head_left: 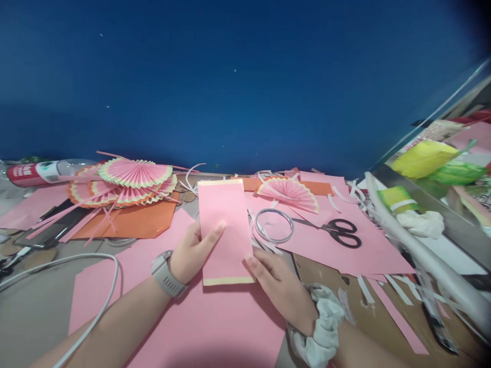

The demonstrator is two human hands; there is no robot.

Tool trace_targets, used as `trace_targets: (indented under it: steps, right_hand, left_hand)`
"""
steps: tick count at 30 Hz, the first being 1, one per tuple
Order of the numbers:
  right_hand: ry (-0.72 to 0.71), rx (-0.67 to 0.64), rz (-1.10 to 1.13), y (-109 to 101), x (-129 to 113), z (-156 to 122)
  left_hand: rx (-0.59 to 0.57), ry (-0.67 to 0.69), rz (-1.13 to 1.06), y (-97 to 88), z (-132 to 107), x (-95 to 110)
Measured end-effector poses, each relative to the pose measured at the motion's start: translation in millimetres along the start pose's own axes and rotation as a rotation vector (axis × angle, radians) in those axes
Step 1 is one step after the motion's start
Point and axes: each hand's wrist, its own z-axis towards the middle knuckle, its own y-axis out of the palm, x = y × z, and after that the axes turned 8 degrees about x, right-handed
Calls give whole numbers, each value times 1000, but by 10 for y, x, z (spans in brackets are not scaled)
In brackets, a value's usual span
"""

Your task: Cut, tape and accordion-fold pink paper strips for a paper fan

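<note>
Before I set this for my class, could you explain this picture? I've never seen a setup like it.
There is no machine here, just a person's two bare hands. The single picture comes from a camera worn on the head, looking forward and down. The left hand and right hand hold a pink card with pale yellow bands along its far and near edges. Below it, a large pink sheet lies on the table. To the right are scissors, a round ring, perhaps tape, and a pleated fan. To the left are a pile of fans, orange paper and a bottle on its side.
</note>
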Motion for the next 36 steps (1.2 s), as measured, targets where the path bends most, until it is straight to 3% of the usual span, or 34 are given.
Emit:
trace_targets:
  steps: [10,16,24,32,36]
  right_hand:
    - [34,104,135,-6,-19,-50]
    - [62,80,174,-9,-61,-53]
    - [157,184,178,-7,-57,-79]
    - [125,341,103,29,-96,-110]
    - [35,252,62,-41,-251,-125]
  left_hand:
    - [-197,-165,-108,53,-49,33]
    - [-278,-106,-48,51,-79,31]
    - [-335,0,17,66,-89,84]
    - [-450,14,-35,91,-165,75]
    - [-447,-99,-147,72,-183,127]
